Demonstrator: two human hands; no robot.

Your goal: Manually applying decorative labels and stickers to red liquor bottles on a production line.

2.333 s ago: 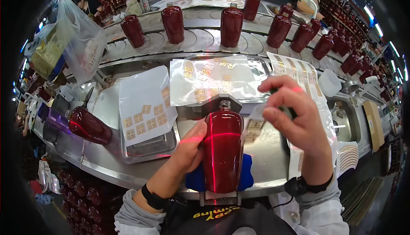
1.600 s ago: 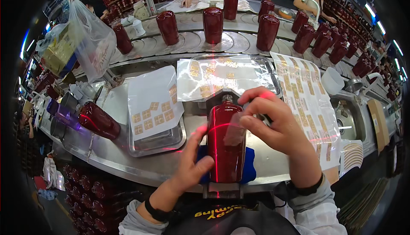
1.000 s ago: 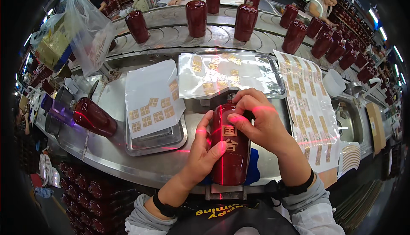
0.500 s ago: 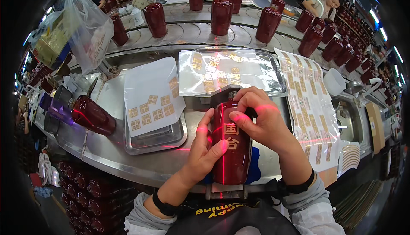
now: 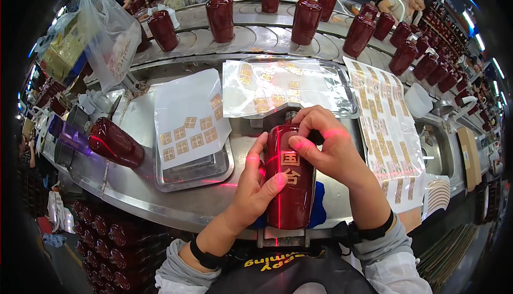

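Red bottle [image 5: 294,191] against spread left grip [image 5: 255,187], right grip [image 5: 327,142] pinch unclear; sheet [image 5: 187,102] on tray [image 5: 196,177]

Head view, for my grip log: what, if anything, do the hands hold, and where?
The bottle: left hand on its left side, right hand at its shoulder.

Dark red bottle [image 5: 293,206], gold lettering [image 5: 290,159], blue cloth [image 5: 319,208], white sheet [image 5: 184,99] dotted with gold squares [image 5: 206,123]
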